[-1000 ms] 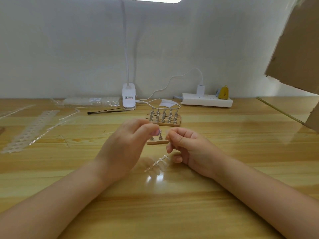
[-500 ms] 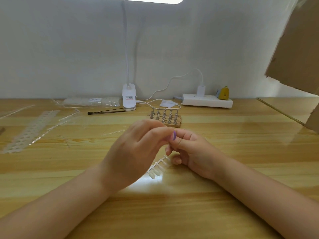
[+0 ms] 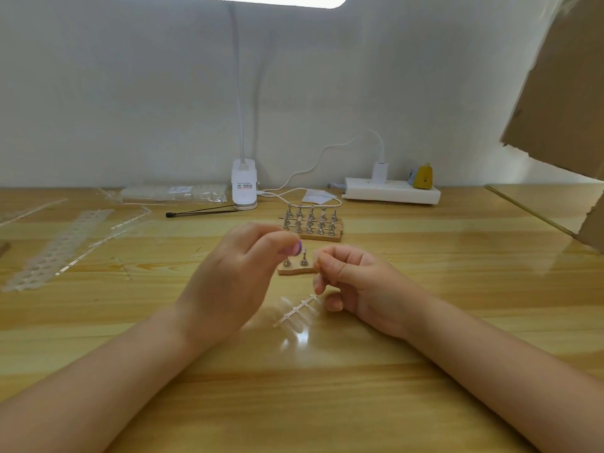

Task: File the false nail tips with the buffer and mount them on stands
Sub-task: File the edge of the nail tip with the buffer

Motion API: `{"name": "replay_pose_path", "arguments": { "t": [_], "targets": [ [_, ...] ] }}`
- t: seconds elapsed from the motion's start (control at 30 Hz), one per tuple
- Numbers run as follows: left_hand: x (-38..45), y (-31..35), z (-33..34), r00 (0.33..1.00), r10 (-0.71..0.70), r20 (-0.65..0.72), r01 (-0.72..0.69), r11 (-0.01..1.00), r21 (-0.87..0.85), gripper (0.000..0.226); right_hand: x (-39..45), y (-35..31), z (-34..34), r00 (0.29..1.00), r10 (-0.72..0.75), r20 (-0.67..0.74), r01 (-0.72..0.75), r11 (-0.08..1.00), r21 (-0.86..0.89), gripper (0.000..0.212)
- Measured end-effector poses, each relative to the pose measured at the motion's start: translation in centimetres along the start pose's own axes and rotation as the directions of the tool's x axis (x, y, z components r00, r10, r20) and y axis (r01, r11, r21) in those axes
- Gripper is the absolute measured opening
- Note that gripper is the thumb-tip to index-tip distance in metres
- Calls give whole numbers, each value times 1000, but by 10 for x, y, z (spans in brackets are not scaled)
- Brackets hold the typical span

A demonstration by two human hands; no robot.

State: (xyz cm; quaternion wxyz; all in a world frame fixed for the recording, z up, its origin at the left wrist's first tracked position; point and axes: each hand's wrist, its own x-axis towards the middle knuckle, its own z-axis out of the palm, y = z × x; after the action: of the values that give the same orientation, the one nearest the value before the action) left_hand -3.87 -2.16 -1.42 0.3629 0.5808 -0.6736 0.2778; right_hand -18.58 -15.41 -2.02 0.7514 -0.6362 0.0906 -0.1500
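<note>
Clear plastic nail tips on their strip (image 3: 295, 311) hang from my right hand (image 3: 359, 286), whose lower fingers grip the strip's top end just above the wooden table (image 3: 425, 256). That hand's thumb and forefinger are pressed together higher up on a single clear tip (image 3: 315, 256), faint and hard to make out. My left hand (image 3: 228, 276) is curled, fingertips pinching a small purple buffer (image 3: 296, 248); it's blurred, so I can't tell more. Just behind the strip, between both hands, sits a small wooden stand base (image 3: 294, 268) with two metal pegs. Further behind it, a bigger rack of stands (image 3: 312, 223). Beyond that, the white lamp base (image 3: 244, 184), with a power strip (image 3: 392, 192) to its right. Empty tip strips (image 3: 62, 246) lie far left.
</note>
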Motion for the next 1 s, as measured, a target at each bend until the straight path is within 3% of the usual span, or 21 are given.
{"name": "replay_pose_path", "arguments": {
  "t": [0.07, 0.13, 0.2, 0.27, 0.37, 0.43, 0.57, 0.7, 0.8, 0.87, 0.93, 1.0],
  "targets": [
    [3, 8, 2, 994, 90, -57, -94, 993, -76, 17, 0, 0, 0, 1000, -2, 16, 3, 1000, -20, 16],
    [1, 11, 6, 991, 136, -17, -137, 989, -48, 19, -1, 0, 0, 999, 1, 34, 1, 999, -32, 18],
    [-2, 5, 5, 999, 17, 40, -18, 1000, 24, 22, -1, -1, -1, 999, 2, 37, -2, 1000, 3, 12],
    [-3, 0, 1, 999, -54, 5, 54, 998, 43, 18, -1, -1, -1, 999, 1, 38, -2, 1000, 20, 10],
    [2, 10, 3, 993, 103, -61, -106, 994, -37, 18, 0, 0, 0, 999, 3, 50, -3, 1000, 2, 10],
    [0, 15, 7, 986, 165, -29, -164, 986, 20, 24, 0, 0, -1, 998, 1, 64, -1, 1000, -6, 10],
    [-2, 3, 2, 999, -4, -32, 7, 996, 86, 20, 0, -1, -2, 999, 7, 47, -8, 1000, 28, 10],
    [0, 13, 6, 988, 143, -53, -143, 990, -5, 20, 0, -1, -1, 998, 2, 60, -2, 1000, 0, 12],
    [-1, 6, 5, 999, 37, 21, -39, 995, 93, 20, -1, -3, -1, 999, 15, 51, -16, 1000, 19, 11],
    [-1, 3, 1, 1000, -4, -29, 6, 998, 65, 19, -1, -3, -1, 999, 16, 39, -17, 1000, 21, 11],
    [1, 8, 1, 994, 68, -83, -71, 997, -32, 16, -1, -2, 0, 999, 13, 48, -13, 1000, 8, 12],
    [0, 12, 6, 988, 148, -41, -150, 988, -43, 17, -1, -3, -1, 998, 13, 62, -13, 1000, 4, 16]
  ]
}}
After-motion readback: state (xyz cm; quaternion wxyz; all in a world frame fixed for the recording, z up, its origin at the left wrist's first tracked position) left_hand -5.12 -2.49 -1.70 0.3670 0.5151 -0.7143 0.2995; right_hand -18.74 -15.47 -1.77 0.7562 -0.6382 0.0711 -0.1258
